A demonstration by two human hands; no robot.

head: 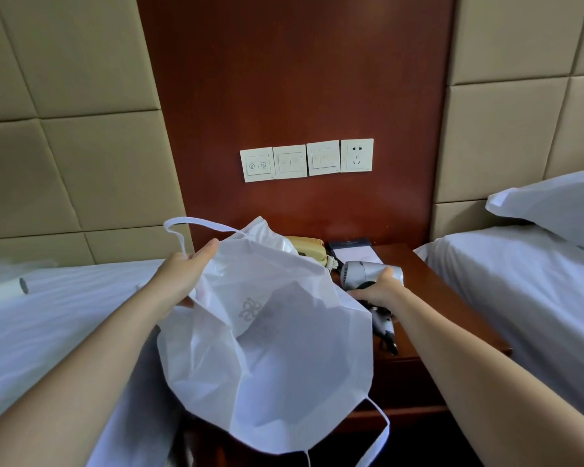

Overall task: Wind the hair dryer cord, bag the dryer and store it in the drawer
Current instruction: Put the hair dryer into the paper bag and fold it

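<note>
A white drawstring bag [270, 358] with a grey logo hangs in front of me, its mouth spread wide. My left hand [186, 274] grips the bag's upper left rim, near one drawstring loop. A silver hair dryer [368, 273] rests over the wooden nightstand [452, 298], just right of the bag. My right hand [378, 291] is closed around the dryer's body. The dryer's dark cord and handle [385, 332] show below that hand, partly hidden by the bag's edge. No drawer front can be made out.
A beige telephone [309, 249] and a notepad [354, 252] sit at the back of the nightstand. White beds flank it left [48, 315] and right [520, 298], with a pillow [553, 203]. Wall switches and a socket [356, 155] are above.
</note>
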